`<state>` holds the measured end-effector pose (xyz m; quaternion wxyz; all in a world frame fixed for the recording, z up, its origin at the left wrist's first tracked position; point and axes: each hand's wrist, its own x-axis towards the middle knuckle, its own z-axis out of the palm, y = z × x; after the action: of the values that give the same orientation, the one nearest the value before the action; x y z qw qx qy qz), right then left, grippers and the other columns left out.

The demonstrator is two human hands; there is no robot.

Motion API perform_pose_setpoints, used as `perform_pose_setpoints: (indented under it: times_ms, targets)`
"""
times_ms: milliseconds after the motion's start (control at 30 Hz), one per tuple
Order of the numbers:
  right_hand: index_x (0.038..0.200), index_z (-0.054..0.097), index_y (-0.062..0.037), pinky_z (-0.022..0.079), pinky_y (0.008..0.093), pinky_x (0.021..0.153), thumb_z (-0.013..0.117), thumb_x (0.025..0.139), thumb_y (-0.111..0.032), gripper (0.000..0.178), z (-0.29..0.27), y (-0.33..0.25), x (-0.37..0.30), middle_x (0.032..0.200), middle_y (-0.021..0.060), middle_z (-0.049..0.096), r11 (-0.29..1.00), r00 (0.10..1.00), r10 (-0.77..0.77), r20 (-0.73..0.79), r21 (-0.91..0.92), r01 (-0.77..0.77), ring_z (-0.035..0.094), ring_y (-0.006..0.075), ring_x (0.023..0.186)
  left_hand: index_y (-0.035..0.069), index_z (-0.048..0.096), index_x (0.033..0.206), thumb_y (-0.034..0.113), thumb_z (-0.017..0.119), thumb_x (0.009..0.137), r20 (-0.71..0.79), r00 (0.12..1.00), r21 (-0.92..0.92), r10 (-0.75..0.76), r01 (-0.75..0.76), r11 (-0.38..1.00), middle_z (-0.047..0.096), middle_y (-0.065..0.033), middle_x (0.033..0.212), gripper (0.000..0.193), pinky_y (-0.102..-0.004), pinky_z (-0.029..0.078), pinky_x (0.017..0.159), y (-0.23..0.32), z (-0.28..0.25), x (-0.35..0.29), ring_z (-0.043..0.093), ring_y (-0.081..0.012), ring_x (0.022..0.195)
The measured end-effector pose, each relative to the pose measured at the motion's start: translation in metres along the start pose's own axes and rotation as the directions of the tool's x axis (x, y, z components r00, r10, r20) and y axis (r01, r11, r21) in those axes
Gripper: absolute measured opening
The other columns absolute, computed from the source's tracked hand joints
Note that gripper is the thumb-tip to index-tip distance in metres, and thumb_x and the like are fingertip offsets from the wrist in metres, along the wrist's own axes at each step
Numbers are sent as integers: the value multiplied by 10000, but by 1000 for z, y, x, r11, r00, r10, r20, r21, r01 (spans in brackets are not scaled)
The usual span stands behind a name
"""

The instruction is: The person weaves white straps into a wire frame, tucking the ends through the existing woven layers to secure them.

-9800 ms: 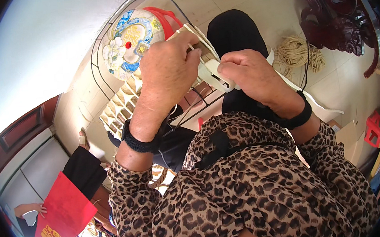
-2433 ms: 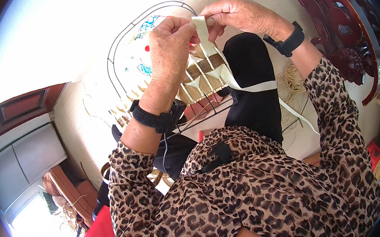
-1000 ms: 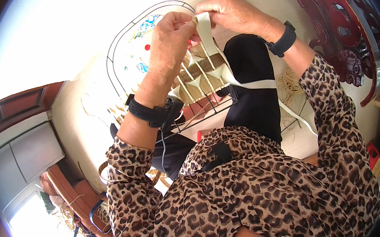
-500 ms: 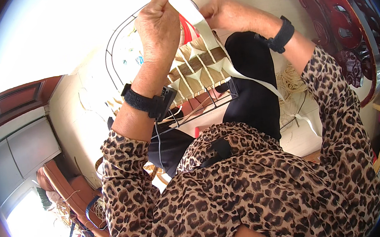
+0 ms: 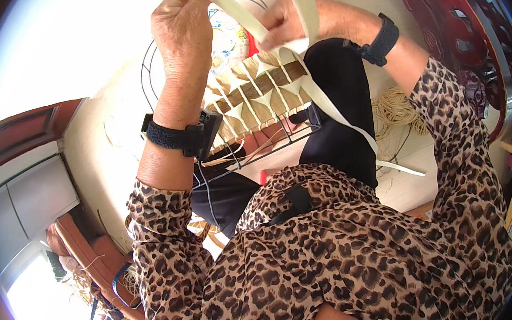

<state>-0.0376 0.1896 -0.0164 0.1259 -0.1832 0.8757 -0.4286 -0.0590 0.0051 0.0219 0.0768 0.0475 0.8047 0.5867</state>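
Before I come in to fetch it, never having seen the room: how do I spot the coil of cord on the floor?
Find the person's black-clad right leg. On the pale floor, between it and the carved dark-red furniture, lies the coil of cord. Unlike the flat cream strip crossing the leg, the cord is thin, tan and heaped in many loops.

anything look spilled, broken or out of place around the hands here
Nothing looks spilled or broken. Only the thin beige cord, heaped in loose coils on the pale floor right of the black-trousered leg, looks untidy; the flat cream strip also lies slack along that leg.
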Motion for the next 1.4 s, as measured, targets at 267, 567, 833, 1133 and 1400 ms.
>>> perform_pose_setpoints:
  times_ms: [267, 567, 833, 1133, 1400]
  targets:
    - [778, 618, -38, 409, 225, 497, 630, 820, -169, 138, -58, -23, 36, 661, 7, 584, 874, 748, -10, -664, 358, 329, 463, 77, 552, 31, 664, 959, 229, 605, 827, 432, 901, 209, 42, -146, 967, 594, -53, 633, 244, -239, 447, 589, -11, 40, -5, 508, -82, 577]
    - [842, 640, -26, 446, 225, 516, 618, 835, -189, 165, -26, -36, 16, 658, 25, 585, 905, 945, 306, -116, 342, -251, 533, 101, 577, -18, 646, 931, 160, 559, 887, 0, 991, -237, 135, -131, 963, 541, -13, 575, 203, -202, 368, 455, -2, -5, 12, 452, -65, 475]
    - [803, 608, -34, 449, 215, 540, 600, 851, -213, 185, -67, -35, 34, 656, 33, 586, 796, 788, -74, -611, 440, 415, 551, 105, 587, 3, 650, 852, 223, 571, 851, 497, 864, 228, 75, -214, 950, 572, -29, 632, 234, -242, 441, 599, -12, 29, -4, 514, -93, 583]
    - [869, 682, 4, 422, 304, 558, 649, 785, -278, 296, 2, -35, 8, 669, 85, 639, 957, 936, 180, 303, 166, -238, 562, 151, 602, -31, 625, 964, 181, 553, 893, 37, 979, -269, 202, -185, 945, 525, -11, 565, 235, -212, 372, 478, -1, -10, 2, 472, -77, 505]
    - [903, 630, -28, 442, 212, 532, 584, 864, -246, 226, -64, -41, 31, 648, 30, 578, 811, 782, 50, -621, 482, 331, 539, 92, 586, 15, 656, 789, 189, 567, 865, 449, 893, 153, 19, -97, 983, 530, -6, 568, 210, -222, 419, 537, -10, 34, -2, 489, -80, 542]
